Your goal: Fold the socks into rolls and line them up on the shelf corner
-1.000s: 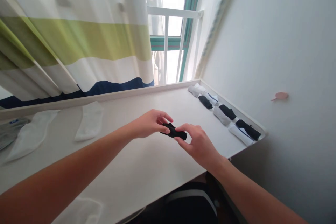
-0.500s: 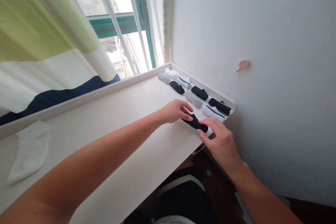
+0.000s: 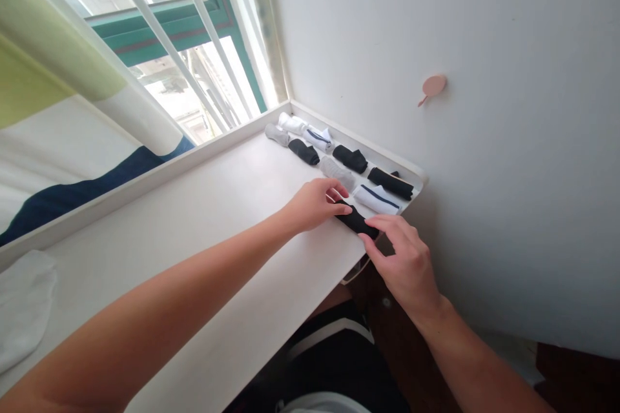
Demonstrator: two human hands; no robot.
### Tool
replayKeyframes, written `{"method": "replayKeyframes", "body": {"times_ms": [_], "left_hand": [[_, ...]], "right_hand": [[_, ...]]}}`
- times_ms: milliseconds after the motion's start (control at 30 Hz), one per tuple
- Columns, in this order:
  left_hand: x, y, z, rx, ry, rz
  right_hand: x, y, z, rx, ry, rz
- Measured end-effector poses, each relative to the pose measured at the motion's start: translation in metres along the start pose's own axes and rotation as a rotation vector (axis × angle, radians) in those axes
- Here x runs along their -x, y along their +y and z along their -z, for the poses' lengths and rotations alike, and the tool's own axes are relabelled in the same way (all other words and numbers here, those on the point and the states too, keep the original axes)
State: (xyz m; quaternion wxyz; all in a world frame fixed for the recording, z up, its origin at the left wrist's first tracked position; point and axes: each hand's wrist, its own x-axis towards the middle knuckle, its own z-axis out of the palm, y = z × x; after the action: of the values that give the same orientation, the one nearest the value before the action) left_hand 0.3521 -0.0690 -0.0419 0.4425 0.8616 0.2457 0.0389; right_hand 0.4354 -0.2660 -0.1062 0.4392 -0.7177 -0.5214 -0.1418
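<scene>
A rolled black sock (image 3: 356,219) lies on the white desk near its front right corner, between my two hands. My left hand (image 3: 322,203) grips its far left end with thumb and fingers. At the opposite end, my right hand (image 3: 400,245) pinches the sock between thumb and fingertips. Just behind it sit a white sock with a dark stripe (image 3: 376,199) and a grey sock (image 3: 338,173). More rolled socks line the right edge: a black one (image 3: 390,182), another black one (image 3: 351,158), a striped white one (image 3: 318,138) and a small black one (image 3: 304,151).
A white sock (image 3: 292,122) and a light grey sock (image 3: 277,134) rest in the far corner. A flat white sock (image 3: 24,303) lies at the desk's left. Raised rims border the desk (image 3: 194,206) along the window and wall. A pink hook (image 3: 434,85) is on the wall.
The camera view has shifted, so the desk and socks appear further left. Both hands stay at the ends of the black sock, which has hardly moved on the desk.
</scene>
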Motion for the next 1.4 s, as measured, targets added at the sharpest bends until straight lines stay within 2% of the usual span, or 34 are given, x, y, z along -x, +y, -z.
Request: {"method": "replayKeyframes", "body": {"times_ms": [167, 400, 567, 767, 1133, 1400], "left_hand": [[0.0, 0.0, -0.003, -0.123, 0.019, -0.039], [-0.004, -0.005, -0.006, -0.201, 0.039, 0.002], [0.0, -0.005, -0.007, -0.166, 0.047, 0.032], [0.01, -0.002, -0.008, -0.074, 0.098, -0.023], [0.015, -0.01, -0.007, -0.029, 0.05, -0.124], [0.012, -0.01, -0.009, -0.031, 0.069, -0.132]], "right_hand": [[0.004, 0.005, 0.0, 0.065, 0.009, -0.024], [0.01, 0.007, -0.002, 0.116, 0.02, -0.108], [0.014, 0.007, -0.005, 0.111, 0.048, -0.13], [0.014, 0.005, -0.006, 0.102, 0.054, -0.125], [0.01, 0.005, -0.008, 0.125, 0.068, -0.082], [0.008, 0.005, -0.004, 0.095, 0.039, -0.06]]}}
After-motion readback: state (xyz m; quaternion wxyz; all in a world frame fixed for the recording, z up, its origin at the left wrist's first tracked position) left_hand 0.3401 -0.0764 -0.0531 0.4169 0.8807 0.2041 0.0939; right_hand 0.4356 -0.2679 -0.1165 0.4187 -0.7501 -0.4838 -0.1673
